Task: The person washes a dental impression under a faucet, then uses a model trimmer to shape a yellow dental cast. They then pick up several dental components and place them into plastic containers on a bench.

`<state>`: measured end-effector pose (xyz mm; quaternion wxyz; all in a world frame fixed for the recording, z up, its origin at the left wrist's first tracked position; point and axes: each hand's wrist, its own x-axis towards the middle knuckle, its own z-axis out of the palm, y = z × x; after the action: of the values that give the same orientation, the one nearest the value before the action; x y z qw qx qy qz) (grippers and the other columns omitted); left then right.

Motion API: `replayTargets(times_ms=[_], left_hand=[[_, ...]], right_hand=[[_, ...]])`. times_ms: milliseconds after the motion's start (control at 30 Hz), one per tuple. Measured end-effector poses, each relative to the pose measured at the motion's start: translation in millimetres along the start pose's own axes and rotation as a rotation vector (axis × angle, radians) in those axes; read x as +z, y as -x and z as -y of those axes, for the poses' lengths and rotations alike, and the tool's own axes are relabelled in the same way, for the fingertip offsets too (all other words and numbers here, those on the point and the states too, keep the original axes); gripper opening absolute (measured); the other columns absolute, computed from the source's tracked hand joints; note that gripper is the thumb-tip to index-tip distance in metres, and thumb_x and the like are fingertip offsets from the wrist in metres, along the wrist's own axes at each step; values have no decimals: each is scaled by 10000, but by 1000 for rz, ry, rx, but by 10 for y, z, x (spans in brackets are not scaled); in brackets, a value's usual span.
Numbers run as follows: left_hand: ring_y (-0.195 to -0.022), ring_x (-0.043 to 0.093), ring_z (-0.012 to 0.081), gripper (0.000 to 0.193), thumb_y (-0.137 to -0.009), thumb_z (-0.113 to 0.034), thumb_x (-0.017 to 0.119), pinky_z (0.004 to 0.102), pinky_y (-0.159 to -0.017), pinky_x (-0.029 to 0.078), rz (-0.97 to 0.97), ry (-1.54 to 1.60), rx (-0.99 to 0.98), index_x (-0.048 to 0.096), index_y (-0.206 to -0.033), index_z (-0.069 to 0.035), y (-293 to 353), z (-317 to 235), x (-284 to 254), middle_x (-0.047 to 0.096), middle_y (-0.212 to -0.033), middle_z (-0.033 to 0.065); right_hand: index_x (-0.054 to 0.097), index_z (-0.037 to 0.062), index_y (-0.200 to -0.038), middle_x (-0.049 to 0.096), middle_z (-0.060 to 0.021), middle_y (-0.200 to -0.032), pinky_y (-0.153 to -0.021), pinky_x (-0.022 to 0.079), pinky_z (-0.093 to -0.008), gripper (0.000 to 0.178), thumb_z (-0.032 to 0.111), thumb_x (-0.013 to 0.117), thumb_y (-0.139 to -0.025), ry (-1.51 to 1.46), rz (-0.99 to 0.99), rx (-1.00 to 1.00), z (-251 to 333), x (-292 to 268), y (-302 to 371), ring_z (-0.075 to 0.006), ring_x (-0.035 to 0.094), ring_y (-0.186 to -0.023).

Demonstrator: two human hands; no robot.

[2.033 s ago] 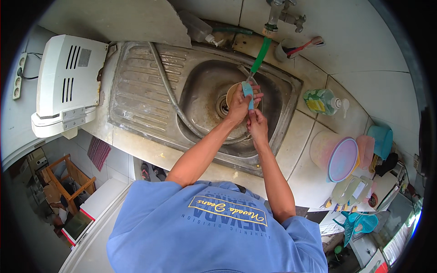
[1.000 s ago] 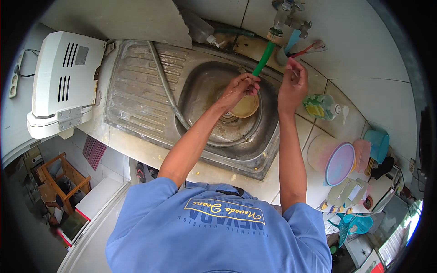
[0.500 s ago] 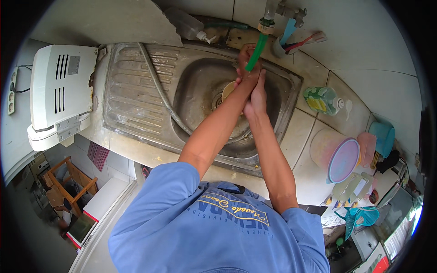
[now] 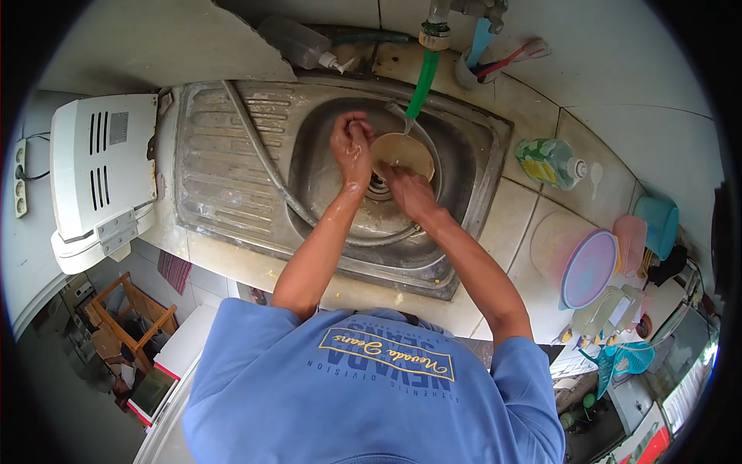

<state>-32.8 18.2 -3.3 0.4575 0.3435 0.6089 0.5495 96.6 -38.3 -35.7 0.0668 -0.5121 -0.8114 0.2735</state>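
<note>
Currently, a round, shallow tan bowl (image 4: 416, 153) sits low in a stained stainless-steel sink (image 4: 318, 147), at the far side of the dark round drain (image 4: 378, 188). A thin stream of water (image 4: 406, 125) drops toward it from the end of a short translucent green hose (image 4: 422, 87), which is fixed to a metal tap (image 4: 485, 9).

Right hand (image 4: 413, 191): back upward, fingers pointing down over the bowl's near edge. Cannot tell whether they are clamped on the rim or only resting there; fingertips partly hidden.

Left hand (image 4: 352, 148): just left of the bowl, apart from the right hand, raised within the basin. Fingers loosely bent, turned toward the bowl, clear of its rim; whitish wet streaks on wrist and forearm.

Long grey flexible hose (image 4: 263, 143): crosses the ribbed drainboard, then curves along the basin's near side.

Right of the sink, on the pale tiled surface (image 4: 495, 241): a clear bottle of green liquid (image 4: 547, 161) lying on its side, and a tub with a lilac lid (image 4: 590, 267). Behind, near the tap, a small cup (image 4: 464, 75) holds a red-handled brush (image 4: 506, 63) and a flat light-blue item (image 4: 480, 40).
</note>
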Motion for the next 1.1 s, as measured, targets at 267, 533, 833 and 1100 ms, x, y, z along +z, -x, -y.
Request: replayTargets(times_ms=[267, 533, 833, 1100], left_hand=[[-1272, 415, 400, 421, -936, -268, 484, 454, -1006, 398, 624, -772, 726, 494, -1278, -23, 16, 41, -250, 420, -1393, 193], [-1071, 580, 370, 566, -892, -455, 549, 438, -819, 493, 340, -534, -35, 521, -1205, 16, -23, 87, -89, 614, -1164, 159], [-1055, 583, 249, 379, -971, -339, 367, 401, -952, 477, 142, 783, -832, 547, -1165, -67, 167, 740, -137, 606, -1127, 107], [-1069, 555, 288, 511, -974, -443, 293, 430, -920, 486, 289, 912, -886, 504, -1243, -63, -110, 582, -271, 568, -1186, 151]], right_hand=[[612, -7, -900, 612, -59, -758, -660, 448, -318, 246, 201, 484, -925, -968, -236, 385, -169, 78, -515, -150, 546, -701], [586, 21, -1004, 615, -46, -900, -733, 437, -291, 233, 230, 493, -956, -1339, -413, 398, -47, -167, -469, -118, 545, -804], [385, -133, -1319, 425, -234, -1368, -1150, 191, -464, 511, 69, 442, -853, 272, 28, -212, -99, -23, -52, -389, 336, -1326], [379, -75, -1343, 366, -279, -1398, -1162, 158, -468, 553, 54, 490, -816, -214, 53, -340, -137, -54, -191, -413, 302, -1337]])
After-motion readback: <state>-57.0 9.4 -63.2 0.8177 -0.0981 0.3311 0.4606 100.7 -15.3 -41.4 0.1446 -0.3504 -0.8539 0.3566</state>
